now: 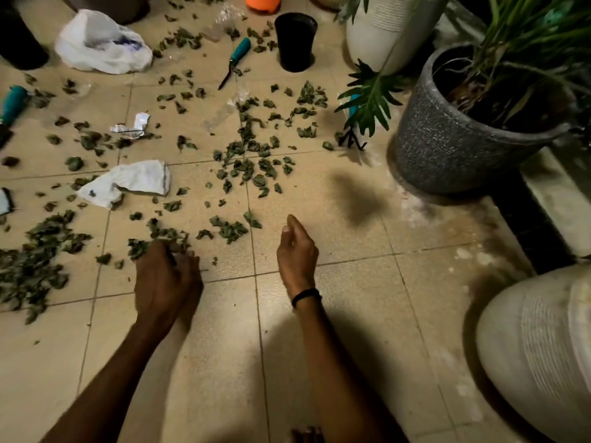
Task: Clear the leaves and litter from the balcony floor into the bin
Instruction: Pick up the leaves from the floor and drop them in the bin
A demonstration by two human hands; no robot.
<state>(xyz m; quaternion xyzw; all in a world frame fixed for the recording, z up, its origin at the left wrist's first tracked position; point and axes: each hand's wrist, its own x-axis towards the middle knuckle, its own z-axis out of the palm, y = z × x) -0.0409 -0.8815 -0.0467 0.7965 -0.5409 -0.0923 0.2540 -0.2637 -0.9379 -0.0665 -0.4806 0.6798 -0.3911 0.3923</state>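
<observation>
1. Both forearms enter from 6 o'clock over bare floor tiles [351, 314]. A cream pot [537, 362] stands at 4 o'clock, well apart from either hand.
2. Left hand [166, 276], at 7 o'clock of centre: fingers are curled down round a clump of leaves [150, 243], grasping it against the tiles.
3. Right hand [297, 254], just below centre: fingers are loosely bent and hold nothing; it touches no leaf.
4. Leaf heap [35, 266] at 9 o'clock is the thickest deposit. A looser scatter runs from the left hand through centre toward 12 o'clock.
5. Litter not yet collected: a white wrapper [128, 182] at 9 to 10 o'clock, a paper scrap [132, 124] beyond it, and a plastic bag [102, 43] at 11 o'clock.
6. Far field: shears [235, 62] lie among leaves at 12 o'clock, near a black container [295, 41]. I cannot tell whether that is the bin. A grey planter [447, 132] stands at 2 o'clock.
7. Risks, in my judgement:
   - A one-handed grab of dry, curled leaves will likely shed pieces on the carry, so the same tiles need clearing again.
   - Sweeping blind toward 12 o'clock could bring fingers onto the shears' blades.
   - Tools hidden among the leaves could go into the bin with them.
</observation>
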